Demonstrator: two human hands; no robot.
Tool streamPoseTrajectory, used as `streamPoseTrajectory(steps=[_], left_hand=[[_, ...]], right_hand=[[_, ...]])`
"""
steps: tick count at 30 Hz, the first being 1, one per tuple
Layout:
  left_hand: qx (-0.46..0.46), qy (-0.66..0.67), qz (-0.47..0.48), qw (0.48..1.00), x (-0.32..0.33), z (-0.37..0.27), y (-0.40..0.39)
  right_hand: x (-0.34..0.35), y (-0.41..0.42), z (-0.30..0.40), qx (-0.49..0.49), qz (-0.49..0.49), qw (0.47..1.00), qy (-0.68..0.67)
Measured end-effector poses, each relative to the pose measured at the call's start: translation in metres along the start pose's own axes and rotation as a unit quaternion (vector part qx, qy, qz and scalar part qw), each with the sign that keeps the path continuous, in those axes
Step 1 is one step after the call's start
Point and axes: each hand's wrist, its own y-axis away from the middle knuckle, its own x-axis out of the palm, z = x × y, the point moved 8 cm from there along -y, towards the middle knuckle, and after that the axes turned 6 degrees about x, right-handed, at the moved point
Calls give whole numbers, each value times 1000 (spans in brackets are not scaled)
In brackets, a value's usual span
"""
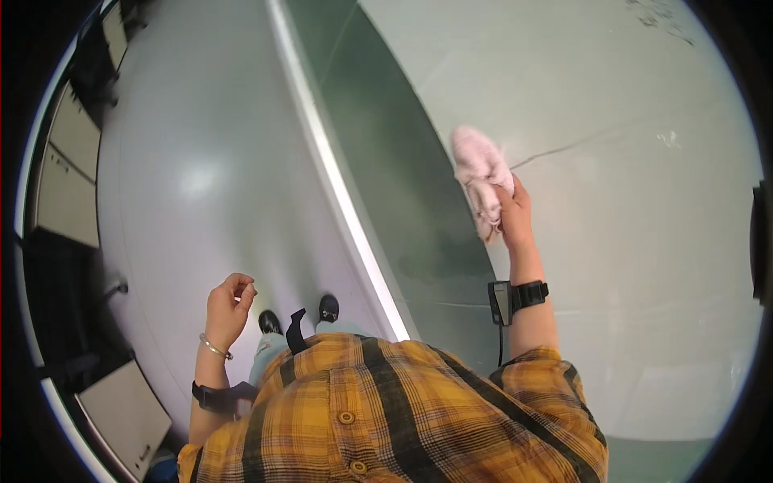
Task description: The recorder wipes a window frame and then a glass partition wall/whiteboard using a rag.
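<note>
My right hand (515, 214) grips a bunched pale pink cloth (480, 157). The cloth is held up against or just in front of a pale glossy wall panel (634, 241); whether it touches cannot be told. A thin dark line (546, 154) runs across the panel from beside the cloth. Above the floor, on the left of the picture, hangs my left hand (228, 305), with its fingers loosely curled in towards the thumb and nothing seen in it.
Dark scribbled marks (661, 21) show high on the panel. Below the panel runs a dark green glassy band (398, 151), then a white skirting strip (338, 187). Pale cabinets (69, 133) line the far left, past the smooth grey floor (199, 151). A black object (758, 241) juts in at right.
</note>
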Motion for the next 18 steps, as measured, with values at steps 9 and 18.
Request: streamPoseTrajectory(steps=[9, 18], left_hand=[[172, 120, 157, 965, 51, -139, -72], [304, 270, 102, 908, 70, -251, -123]], right_hand=[[51, 80, 21, 151, 109, 776, -602], [105, 98, 72, 228, 319, 657, -644]])
